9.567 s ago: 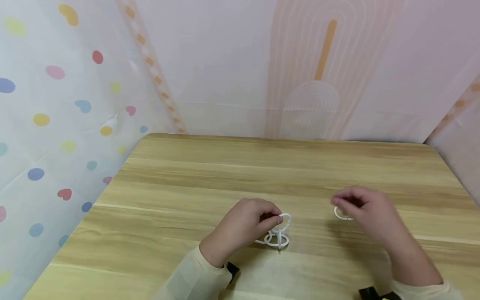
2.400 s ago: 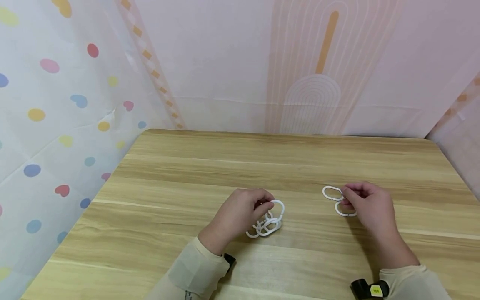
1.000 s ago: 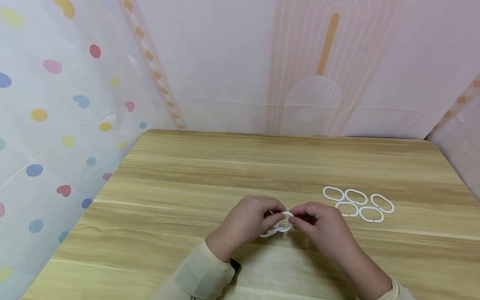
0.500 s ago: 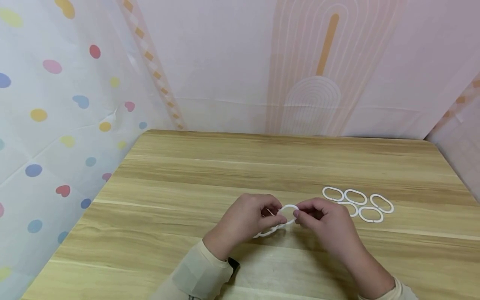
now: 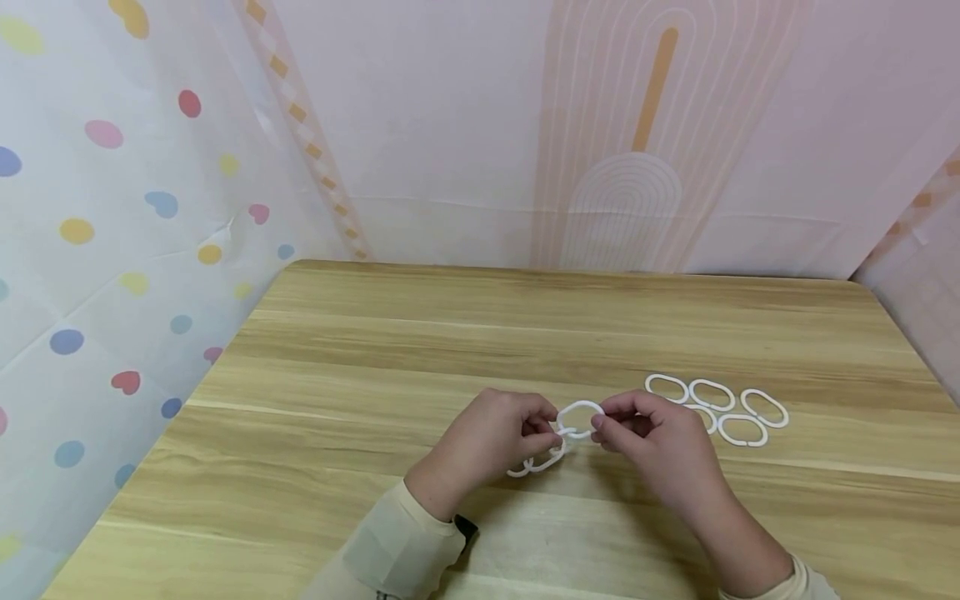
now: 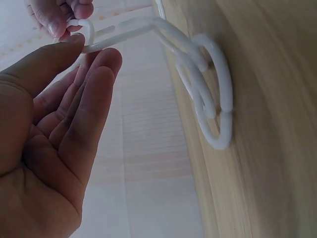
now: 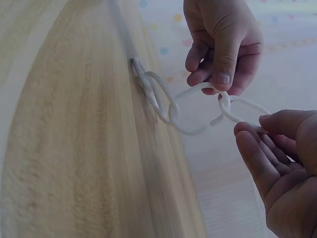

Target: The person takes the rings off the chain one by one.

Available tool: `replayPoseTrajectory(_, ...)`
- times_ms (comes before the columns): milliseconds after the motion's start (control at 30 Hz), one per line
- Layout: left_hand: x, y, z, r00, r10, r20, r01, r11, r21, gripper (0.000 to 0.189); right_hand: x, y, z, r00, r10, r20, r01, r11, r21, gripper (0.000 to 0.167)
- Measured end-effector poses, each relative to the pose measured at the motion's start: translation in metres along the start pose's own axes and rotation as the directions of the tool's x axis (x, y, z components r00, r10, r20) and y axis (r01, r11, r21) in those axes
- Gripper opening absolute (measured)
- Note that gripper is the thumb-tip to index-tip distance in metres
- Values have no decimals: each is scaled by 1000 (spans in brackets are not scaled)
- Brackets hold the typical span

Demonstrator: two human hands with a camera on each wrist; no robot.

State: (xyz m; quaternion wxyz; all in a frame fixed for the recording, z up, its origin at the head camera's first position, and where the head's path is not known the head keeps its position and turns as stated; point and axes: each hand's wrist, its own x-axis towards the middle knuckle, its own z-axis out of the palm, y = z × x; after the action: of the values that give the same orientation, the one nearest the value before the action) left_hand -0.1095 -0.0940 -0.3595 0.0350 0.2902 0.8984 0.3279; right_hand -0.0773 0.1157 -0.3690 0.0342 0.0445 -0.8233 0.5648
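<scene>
Right wrist view: an end link (image 7: 250, 103) is pinched between the thumb and finger of the right hand (image 7: 292, 168) and looped through the next link (image 7: 190, 133), which is gripped beside that joint by the left hand (image 7: 225, 44), presumably so the joint is steadied. Below the left fingertips, the lower chain (image 6: 226, 89) is borne by the table (image 5: 465, 333); its link count cannot be told for overlap. Beyond the right fingers, five loose links (image 5: 742, 417) are laid flat, seemingly for easy reach.
</scene>
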Motion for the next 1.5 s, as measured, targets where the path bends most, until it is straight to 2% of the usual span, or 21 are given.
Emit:
replayPoseTrajectory(167,0,0,0,1000,12,-1,-12,1000,24,9,-1,1,-2,1000,-26,5,26,1000,-2,5)
replayPoseTrajectory(333,1,-2,-2,997,66,-46,-63,996,68,7,2,1,-5,998,-57,-3,57,995,-79,5)
replayPoseTrajectory(600,0,-3,-2,988,120,-102,-110,989,102,7,3,2,-5,997,-18,73,27,992,-126,6)
replayPoseTrajectory(733,0,-3,-2,984,124,-125,-110,987,114,9,3,2,-5,995,-2,96,16,989,-146,8)
replayPoseTrajectory(967,0,-2,-2,983,121,-139,-105,988,112,10,2,4,-4,989,-15,146,47,976,-214,13)
replayPoseTrajectory(1500,-1,-2,-2,980,130,-148,-114,987,113,9,1,4,-1,995,9,97,9,983,-184,22)
